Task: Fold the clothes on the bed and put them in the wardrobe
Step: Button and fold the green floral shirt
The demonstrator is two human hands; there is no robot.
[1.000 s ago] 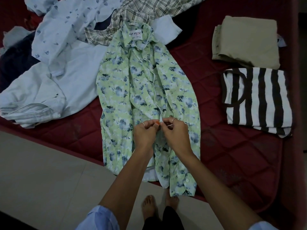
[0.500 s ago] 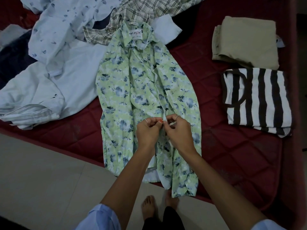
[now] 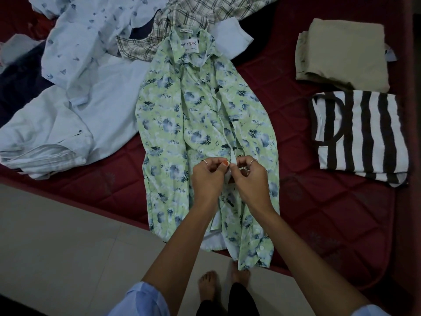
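Two hands met at the placket of the green floral shirt (image 3: 205, 124), low on its front. I read the step as doing up a button before folding. Left hand (image 3: 208, 179) pinched one placket edge between thumb and fingers; right hand (image 3: 251, 179) pinched the other edge, grip closed on cloth, not spread. The button itself was hidden behind the fingers, so I couldn't tell if it was through.

The shirt lay front-up on the red bed (image 3: 319, 213), hem hanging over the near edge, collar away from me. My advice: keep both edges taut and aligned, hold the hole open with one hand, feed the button with the other, then smooth flat.

Further out: striped top (image 3: 360, 135) and beige trousers (image 3: 341, 53), both folded, to the right; unfolded pale shirts (image 3: 79, 99) left.
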